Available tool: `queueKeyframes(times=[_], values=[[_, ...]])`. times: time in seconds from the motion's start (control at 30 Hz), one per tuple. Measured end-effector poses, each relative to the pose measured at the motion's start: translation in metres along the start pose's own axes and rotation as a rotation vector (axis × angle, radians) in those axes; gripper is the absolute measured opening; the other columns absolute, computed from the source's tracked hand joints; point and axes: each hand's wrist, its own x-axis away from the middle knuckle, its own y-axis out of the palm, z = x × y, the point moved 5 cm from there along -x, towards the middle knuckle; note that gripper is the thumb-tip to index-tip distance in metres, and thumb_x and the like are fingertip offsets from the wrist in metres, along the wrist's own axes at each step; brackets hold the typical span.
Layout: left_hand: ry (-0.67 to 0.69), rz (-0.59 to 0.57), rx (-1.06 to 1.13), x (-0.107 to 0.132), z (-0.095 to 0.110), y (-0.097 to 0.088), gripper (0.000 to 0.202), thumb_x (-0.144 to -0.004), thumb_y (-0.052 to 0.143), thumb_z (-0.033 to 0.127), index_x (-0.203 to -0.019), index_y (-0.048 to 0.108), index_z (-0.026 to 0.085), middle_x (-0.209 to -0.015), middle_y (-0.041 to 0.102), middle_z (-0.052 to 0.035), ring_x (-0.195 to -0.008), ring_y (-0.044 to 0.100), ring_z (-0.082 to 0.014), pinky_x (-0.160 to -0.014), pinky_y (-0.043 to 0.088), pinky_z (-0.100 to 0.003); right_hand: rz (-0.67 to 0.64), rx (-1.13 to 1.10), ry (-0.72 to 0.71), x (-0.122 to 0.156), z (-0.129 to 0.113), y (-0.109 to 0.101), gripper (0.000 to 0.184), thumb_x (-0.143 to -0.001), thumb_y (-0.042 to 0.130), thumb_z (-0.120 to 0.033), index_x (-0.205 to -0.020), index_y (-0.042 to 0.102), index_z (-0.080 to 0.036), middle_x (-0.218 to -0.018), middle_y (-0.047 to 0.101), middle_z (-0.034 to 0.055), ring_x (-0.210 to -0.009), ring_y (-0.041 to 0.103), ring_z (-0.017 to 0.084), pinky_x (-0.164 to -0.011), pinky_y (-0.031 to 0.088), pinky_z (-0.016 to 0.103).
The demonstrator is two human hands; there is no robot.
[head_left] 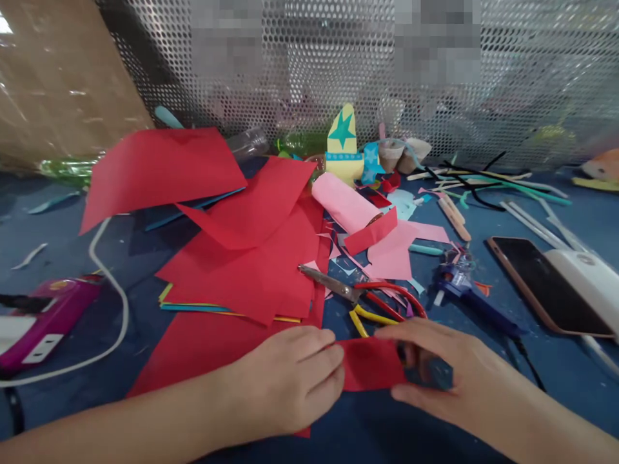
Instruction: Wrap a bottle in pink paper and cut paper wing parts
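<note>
A small red paper piece (371, 364) lies stretched between both hands low in the middle of the view. My left hand (285, 380) pinches its left edge with curled fingers. My right hand (435, 370) grips its right end, thumb under and fingers over. Just behind the hands lie red-handled scissors (358, 295) and yellow-handled scissors (370, 318). A heap of red paper sheets (242, 258) spreads to the left and behind. A pink paper roll (345, 206) with a red band rests further back.
A phone (544, 280) and a white device (587, 277) lie at right. A blue glue gun (464, 290) sits beside the scissors. A magenta tool (43, 322) with a white cable (113, 283) is at left. Straws and sticks (483, 183) lie near the perforated metal screen (338, 64).
</note>
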Motion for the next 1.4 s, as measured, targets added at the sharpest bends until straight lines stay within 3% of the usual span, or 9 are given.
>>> queueKeyframes(times=[0.13,0.2,0.33,0.53,0.73,0.83,0.93,1.13,1.4], values=[[0.125,0.084,-0.05,0.006,0.002,-0.006,0.033,-0.093,0.037,0.01,-0.099,0.069,0.013,-0.099,0.072,-0.0045,-0.097,0.059,-0.0192,-0.089,0.05,-0.032,0.301,0.411,-0.202,-0.008,-0.004,-0.012,0.033,-0.092,0.053,-0.045,-0.115,0.059,-0.021,-0.099,0.07,0.0098,-0.085,0.07,0.023,-0.075,0.059,0.037],[0.145,0.086,-0.054,0.006,0.0,-0.007,0.035,-0.094,0.035,0.011,-0.102,0.069,0.013,-0.101,0.071,-0.0054,-0.1,0.059,-0.0187,-0.089,0.049,-0.031,0.303,0.543,-0.251,-0.016,-0.004,-0.01,0.03,-0.096,0.046,-0.04,-0.112,0.059,-0.019,-0.098,0.07,0.0115,-0.089,0.069,0.026,-0.078,0.059,0.042],[0.196,0.072,-0.087,-0.001,-0.002,-0.007,0.033,-0.093,0.039,0.013,-0.107,0.068,0.012,-0.097,0.072,-0.006,-0.096,0.06,-0.0183,-0.086,0.051,-0.03,0.225,0.635,-0.308,-0.025,-0.006,0.0,0.02,-0.097,0.043,-0.023,-0.104,0.06,-0.016,-0.092,0.069,0.011,-0.083,0.069,0.024,-0.073,0.06,0.038],[0.251,0.118,-0.133,-0.014,0.001,-0.004,0.033,-0.094,0.039,0.01,-0.1,0.071,0.013,-0.102,0.074,-0.0026,-0.099,0.061,-0.0178,-0.09,0.051,-0.031,0.279,0.813,-0.407,-0.044,-0.009,-0.011,0.025,-0.096,0.045,-0.019,-0.115,0.058,-0.009,-0.104,0.067,0.0163,-0.097,0.065,0.029,-0.084,0.057,0.045],[0.134,0.038,-0.201,-0.012,-0.001,0.004,0.04,-0.093,0.033,0.005,-0.096,0.072,0.01,-0.098,0.074,-0.0068,-0.089,0.062,-0.0187,-0.077,0.051,-0.03,0.295,0.601,-0.364,-0.05,-0.013,-0.024,0.016,-0.093,0.05,-0.021,-0.104,0.062,-0.018,-0.105,0.067,0.0121,-0.1,0.064,0.027,-0.088,0.055,0.044],[0.111,0.001,-0.201,-0.006,0.0,0.009,0.036,-0.092,0.036,0.006,-0.097,0.072,0.01,-0.099,0.073,-0.0085,-0.09,0.062,-0.0195,-0.079,0.051,-0.03,0.123,0.346,-0.344,-0.028,-0.027,-0.005,0.02,-0.089,0.061,-0.04,-0.087,0.06,-0.021,-0.087,0.066,0.0056,-0.085,0.066,0.021,-0.076,0.058,0.033],[0.1,-0.014,-0.158,-0.005,0.003,0.011,0.034,-0.091,0.037,0.005,-0.098,0.071,0.008,-0.1,0.073,-0.0098,-0.09,0.062,-0.0207,-0.08,0.051,-0.031,0.022,0.367,-0.41,-0.005,-0.039,0.016,0.019,-0.089,0.061,-0.037,-0.09,0.064,-0.018,-0.086,0.068,0.0063,-0.079,0.065,0.021,-0.069,0.058,0.033],[0.093,-0.016,0.034,-0.012,0.0,0.013,0.033,-0.093,0.037,0.003,-0.091,0.069,0.011,-0.084,0.072,-0.0046,-0.074,0.062,-0.0151,-0.074,0.053,-0.027,0.081,0.394,-0.426,0.018,-0.027,0.019,0.037,-0.1,0.032,-0.015,-0.088,0.067,-0.02,-0.085,0.073,0.0028,-0.077,0.068,0.017,-0.071,0.058,0.031],[-0.07,-0.016,0.164,-0.012,0.0,0.016,0.017,-0.094,0.05,0.015,-0.086,0.065,0.018,-0.078,0.067,-0.0008,-0.077,0.062,-0.0133,-0.072,0.054,-0.025,0.174,0.316,-0.338,0.029,-0.018,0.015,0.025,-0.099,0.044,-0.017,-0.093,0.067,-0.019,-0.086,0.073,0.0035,-0.082,0.069,0.014,-0.078,0.057,0.027]])
